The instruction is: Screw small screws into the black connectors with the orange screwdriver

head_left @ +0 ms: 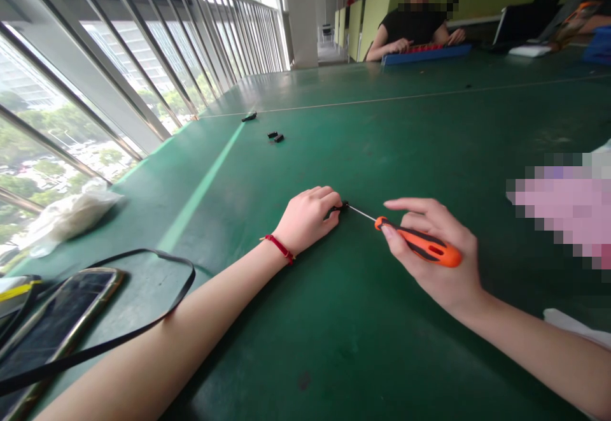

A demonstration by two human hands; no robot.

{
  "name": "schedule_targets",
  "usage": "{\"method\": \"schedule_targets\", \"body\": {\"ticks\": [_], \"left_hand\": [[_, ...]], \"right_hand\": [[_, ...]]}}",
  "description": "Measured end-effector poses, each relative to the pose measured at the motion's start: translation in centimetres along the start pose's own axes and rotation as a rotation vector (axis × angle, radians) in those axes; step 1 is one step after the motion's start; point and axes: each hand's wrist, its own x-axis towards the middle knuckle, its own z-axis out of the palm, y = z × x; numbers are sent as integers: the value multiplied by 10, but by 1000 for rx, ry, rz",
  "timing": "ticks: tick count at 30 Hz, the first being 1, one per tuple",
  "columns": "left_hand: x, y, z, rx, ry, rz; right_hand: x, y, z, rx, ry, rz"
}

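My left hand (310, 217), with a red cord bracelet (280, 249) at the wrist, pinches a small black part (342, 206) just above the green tabletop. Most of that part is hidden by the fingers, so its kind is unclear. In my right hand (443, 262) is a screwdriver (424, 244) with an orange and black handle, held between thumb and fingers while the index finger stretches out free. Its thin metal shaft points left, and the tip meets the black part at my left fingertips.
Small black pieces (275, 136) and another black piece (249, 116) lie farther back. At left are a phone (57, 338), a black strap (186, 287) and a plastic bag (79, 214) beside the railing (191, 26). Across the table, a person (415, 32) sits behind a blue tray (427, 55).
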Motion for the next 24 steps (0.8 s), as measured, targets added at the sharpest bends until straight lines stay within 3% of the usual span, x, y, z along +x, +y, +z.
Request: {"method": "schedule_targets", "body": {"ticks": [3, 8, 12, 16, 21, 24], "left_hand": [[0, 0, 0, -3, 2, 4], [-1, -1, 1, -8, 3, 11], [0, -1, 1, -4, 6, 16], [0, 0, 1, 6, 10, 20], [0, 1, 0, 19, 12, 13], [-1, 1, 0, 16, 11, 16]], "right_hand": [[0, 1, 1, 41, 121, 1], [0, 0, 0, -9, 10, 42], [0, -2, -1, 13, 94, 13], [0, -1, -3, 4, -38, -21], [-1, -1, -3, 24, 92, -12], [-1, -1, -3, 8, 0, -23]]}}
